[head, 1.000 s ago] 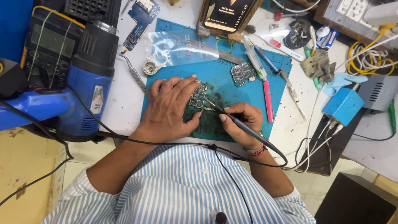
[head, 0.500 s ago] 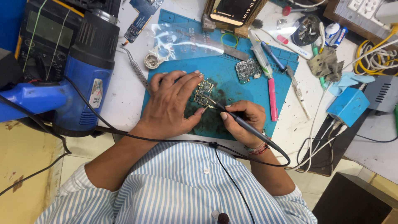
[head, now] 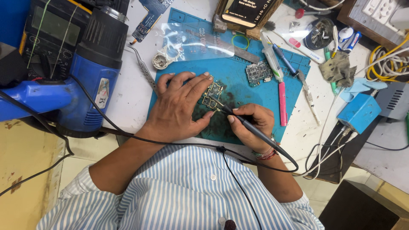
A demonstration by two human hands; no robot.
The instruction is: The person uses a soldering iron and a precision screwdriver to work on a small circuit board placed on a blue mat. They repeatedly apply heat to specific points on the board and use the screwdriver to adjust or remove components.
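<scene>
My left hand point(head: 178, 108) lies flat on the blue work mat point(head: 255, 91), its fingers pinning a small green circuit board point(head: 212, 94). My right hand point(head: 251, 125) grips a black soldering iron point(head: 249, 125) like a pen. The iron's tip touches the lower right edge of the board, just beside my left thumb. A black cord runs from the iron back across my striped shirt.
A blue and black heat gun point(head: 91, 64) stands at the left beside a meter. Tweezers point(head: 144, 70), a second circuit board point(head: 259, 73), a pink tool point(head: 282, 100) and a clear bag point(head: 196, 40) lie about the mat. A blue box point(head: 360, 113) and cables sit right.
The view has shifted slightly. Both hands stay on the board, with the iron tip still at its edge.
</scene>
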